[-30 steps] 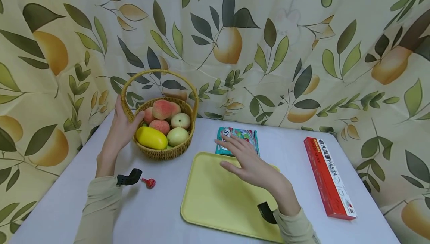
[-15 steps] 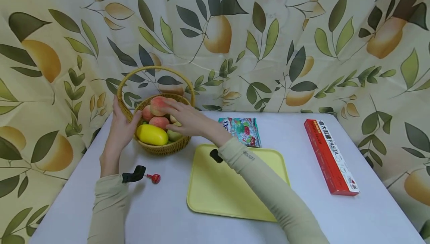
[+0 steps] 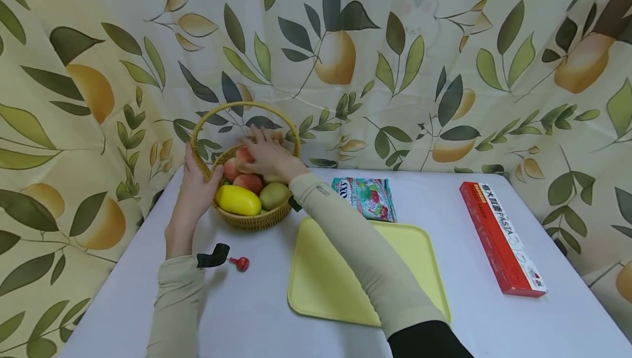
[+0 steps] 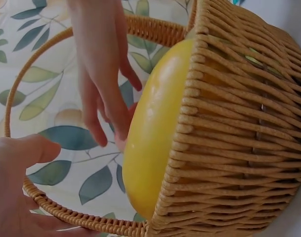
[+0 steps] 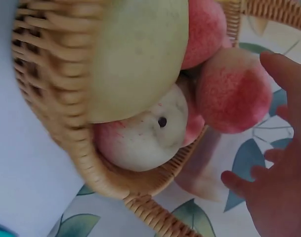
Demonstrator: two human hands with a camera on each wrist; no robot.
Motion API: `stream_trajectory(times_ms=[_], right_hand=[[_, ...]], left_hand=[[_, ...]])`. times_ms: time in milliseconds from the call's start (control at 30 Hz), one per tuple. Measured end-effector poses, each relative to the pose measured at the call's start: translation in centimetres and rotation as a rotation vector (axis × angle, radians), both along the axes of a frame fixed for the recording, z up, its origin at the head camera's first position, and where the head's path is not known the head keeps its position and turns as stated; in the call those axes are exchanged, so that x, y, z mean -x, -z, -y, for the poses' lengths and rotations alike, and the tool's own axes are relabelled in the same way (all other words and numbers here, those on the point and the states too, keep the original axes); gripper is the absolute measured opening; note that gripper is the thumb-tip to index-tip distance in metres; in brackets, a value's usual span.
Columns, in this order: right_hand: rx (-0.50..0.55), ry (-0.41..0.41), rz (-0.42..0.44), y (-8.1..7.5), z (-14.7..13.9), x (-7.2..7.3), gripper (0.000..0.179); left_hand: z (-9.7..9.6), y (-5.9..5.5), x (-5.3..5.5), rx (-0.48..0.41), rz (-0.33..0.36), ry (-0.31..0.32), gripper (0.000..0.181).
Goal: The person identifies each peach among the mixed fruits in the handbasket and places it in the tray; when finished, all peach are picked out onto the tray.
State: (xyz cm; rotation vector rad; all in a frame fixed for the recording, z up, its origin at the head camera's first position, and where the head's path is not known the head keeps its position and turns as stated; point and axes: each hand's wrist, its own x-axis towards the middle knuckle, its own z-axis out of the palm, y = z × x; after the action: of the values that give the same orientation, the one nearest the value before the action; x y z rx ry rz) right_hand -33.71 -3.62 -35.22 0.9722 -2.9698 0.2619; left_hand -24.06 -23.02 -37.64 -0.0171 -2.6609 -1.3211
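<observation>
A wicker basket [image 3: 254, 222] of fruit stands at the back left of the table. My left hand [image 3: 197, 189] holds the left foot of its arched handle [image 3: 247, 104], thumb on the inner side and fingers outside. My right hand [image 3: 270, 158] reaches in over the fruit, fingers spread. Its thumb tip is right at the topmost peach [image 5: 234, 91], with the other fingers apart from it. In front lie a smooth yellow fruit [image 3: 239, 200] and a pale green fruit [image 3: 274, 196]. A whitish, pink-tinged fruit [image 5: 145, 133] shows below in the right wrist view; more peaches lie behind.
A yellow tray [image 3: 328, 287] lies under my right forearm, with a teal candy bag [image 3: 367, 196] behind it. A red wrapped lollipop [image 3: 241, 263] lies near my left wrist. On the right is a red pasta box [image 3: 503, 237]. A leaf-patterned curtain [image 3: 345, 128] hangs behind the table.
My right hand has moved left from above the tray and candy bag into the basket, over the top peach. My left hand stays on the handle. The head view has shifted slightly.
</observation>
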Motion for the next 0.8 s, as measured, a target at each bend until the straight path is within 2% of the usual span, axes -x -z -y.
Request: stream_trajectory(times_ms=[100, 233, 300, 433, 533, 633, 700, 800], right_hand=[[-0.025, -0.022, 0.032, -0.2, 0.8, 0.8, 0.078], [-0.070, -0.066, 0.073, 0.3, 1.7, 0.7, 0.075], [-0.068, -0.059, 0.076, 0.6, 1.9, 0.7, 0.069], [-0.034, 0.009, 0.082, 2.2, 0.6, 0.4, 0.058], [-0.029, -0.007, 0.053, 2.4, -0.3, 0.1, 0.048], [-0.057, -0.060, 0.030, 2.1, -1.1, -0.9, 0.039], [-0.061, -0.091, 0.025, 1.7, -1.8, -1.9, 0.039], [0.001, -0.094, 0.026, 1.1, -3.6, -4.1, 0.043]], left_hand=[[0.0, -0.1, -0.2, 0.011, 0.019, -0.022, 0.098], [0.1, -0.3, -0.4, 0.038, 0.041, -0.021, 0.098], [0.2, -0.7, -0.3, 0.054, 0.030, -0.011, 0.098], [-0.4, 0.0, -0.3, 0.064, 0.027, 0.015, 0.097], [-0.4, 0.1, -0.3, 0.066, 0.034, 0.017, 0.097], [0.0, -0.1, -0.3, 0.070, 0.045, 0.015, 0.096], [0.2, -0.3, -0.3, 0.068, 0.044, 0.015, 0.096], [0.7, -0.7, -0.4, 0.063, 0.042, 0.017, 0.095]])
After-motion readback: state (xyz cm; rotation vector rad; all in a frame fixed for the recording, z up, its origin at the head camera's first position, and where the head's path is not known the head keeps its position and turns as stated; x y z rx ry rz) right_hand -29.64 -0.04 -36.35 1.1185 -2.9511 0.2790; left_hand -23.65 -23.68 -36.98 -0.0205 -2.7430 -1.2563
